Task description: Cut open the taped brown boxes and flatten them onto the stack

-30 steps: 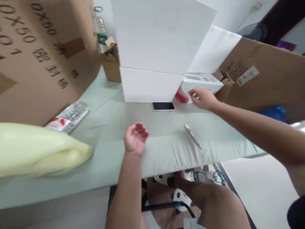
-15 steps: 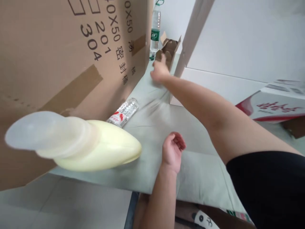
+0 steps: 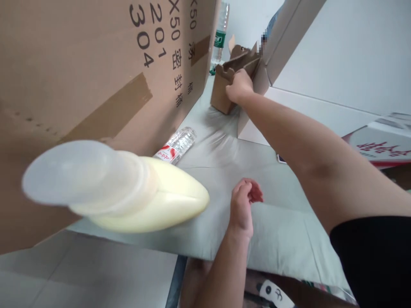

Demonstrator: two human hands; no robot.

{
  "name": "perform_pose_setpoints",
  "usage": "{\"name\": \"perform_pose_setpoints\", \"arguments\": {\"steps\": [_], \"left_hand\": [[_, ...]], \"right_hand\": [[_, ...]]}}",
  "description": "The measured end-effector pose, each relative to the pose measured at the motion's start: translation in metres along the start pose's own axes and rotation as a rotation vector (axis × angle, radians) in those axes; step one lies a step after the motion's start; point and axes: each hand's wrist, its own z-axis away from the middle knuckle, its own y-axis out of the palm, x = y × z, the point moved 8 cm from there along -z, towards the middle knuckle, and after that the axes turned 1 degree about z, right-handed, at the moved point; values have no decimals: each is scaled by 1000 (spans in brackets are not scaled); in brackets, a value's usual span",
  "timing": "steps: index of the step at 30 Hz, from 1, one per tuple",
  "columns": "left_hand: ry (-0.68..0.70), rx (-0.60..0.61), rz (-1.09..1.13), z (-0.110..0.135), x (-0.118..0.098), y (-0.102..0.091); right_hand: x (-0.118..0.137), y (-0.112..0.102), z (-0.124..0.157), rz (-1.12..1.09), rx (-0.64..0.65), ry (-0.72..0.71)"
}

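Note:
At the far end of the surface, my right hand [image 3: 240, 87] grips the near side of a small open-topped cardboard box [image 3: 221, 92]. Its fingertips are partly hidden behind the box wall. Closer in, my left hand [image 3: 245, 196] hovers above or rests on the green-grey cloth [image 3: 221, 149]; I cannot tell which. Its fingers are loosely curled, with nothing visible in them. A clear plastic bottle with a red and white label [image 3: 177, 145] lies on its side between the hands and the large carton. A pale yellow bottle with a translucent cap [image 3: 167, 199] stands large to the left.
The large printed carton [image 3: 105, 81] walls off the left. Behind the small box stands a green-labelled water bottle [image 3: 220, 40]. White boxes [image 3: 337, 55] rise on the right, beside a red and white carton [image 3: 382, 143]. Floor tiles [image 3: 105, 265] show below the cloth's front edge.
My right hand has closed on the small cardboard box, which has come nearer and stands in fuller view. The left hand stays near the same place, turned slightly. The view has shifted a little.

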Motion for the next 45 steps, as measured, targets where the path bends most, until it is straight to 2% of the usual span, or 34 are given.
{"name": "perform_pose_setpoints", "arguments": {"steps": [3, 5, 7, 9, 11, 13, 15, 17, 19, 22, 26, 28, 30, 33, 35, 37, 40, 42, 45], "left_hand": [[261, -61, -148, 13, -18, -3], [517, -128, -290, 30, -36, -4], [840, -167, -459, 56, -55, 3], [1161, -157, -606, 85, -66, 15], [1382, -144, -706, 104, -67, 24], [1455, -182, -786, 105, -65, 27], [1359, -203, -870, 89, -58, 29], [1229, -96, -948, 69, -46, 37], [1153, 47, -993, 55, -32, 50], [1157, 142, -942, 51, -20, 65], [1168, 81, -636, 51, -15, 66], [1134, 86, -605, 47, -9, 67], [1110, 113, -658, 42, -2, 69], [1121, 169, -770, 37, 6, 71], [1131, 233, -844, 35, 12, 75], [1140, 298, -908, 35, 19, 79], [1131, 355, -1032, 37, 25, 88], [1123, 374, -1159, 39, 28, 94], [1141, 409, -1321, 43, 29, 101]], "right_hand": [[17, -20, 53, 47, 18, -59], [21, -36, 100, 34, 48, -129], [12, -60, 152, -18, 46, -172], [-6, -94, 208, -88, -3, -226], [-25, -135, 272, -127, -104, -336], [-46, -175, 338, -155, -175, -407], [-65, -205, 398, -187, -199, -430], [-77, -223, 447, -232, -184, -443], [-88, -231, 479, -260, -194, -437], [-109, -227, 500, -279, -236, -337], [-141, -205, 509, -303, -290, -209], [-151, -192, 516, -251, -322, -212], [-157, -184, 523, -196, -360, -212], [-167, -181, 530, -226, -418, -137], [-168, -179, 530, -293, -369, -129], [-162, -175, 529, -386, -289, -185], [-161, -177, 530, -537, -314, -217], [-163, -177, 530, -550, -322, -188], [-161, -172, 529, -495, -237, -197]]}}
